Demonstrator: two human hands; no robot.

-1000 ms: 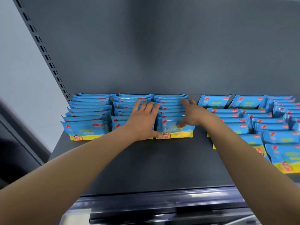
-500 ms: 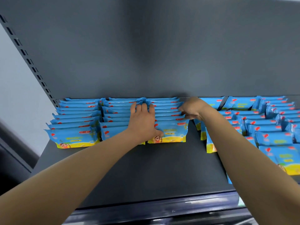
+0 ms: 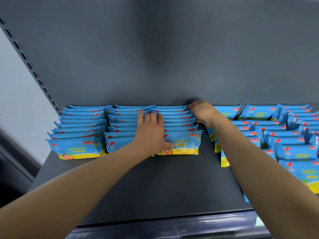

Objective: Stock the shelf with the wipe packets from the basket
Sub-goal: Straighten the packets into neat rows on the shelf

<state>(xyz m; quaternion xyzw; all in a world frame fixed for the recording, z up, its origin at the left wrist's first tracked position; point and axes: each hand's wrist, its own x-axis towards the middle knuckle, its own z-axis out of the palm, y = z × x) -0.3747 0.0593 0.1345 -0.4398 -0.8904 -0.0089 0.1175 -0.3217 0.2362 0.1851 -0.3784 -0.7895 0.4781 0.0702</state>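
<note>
While the left hand is lying flat, fingers slightly spread, on the wipe packets, the right hand is curling its fingers against that row's far right end on the shelf.

The left hand covered the middle row's front packets, hiding their print. The right hand blocked the third row's rear end, its fingertips blurred. The frame's right edge cut off the rightmost packets. Label text was too small to read.
</note>
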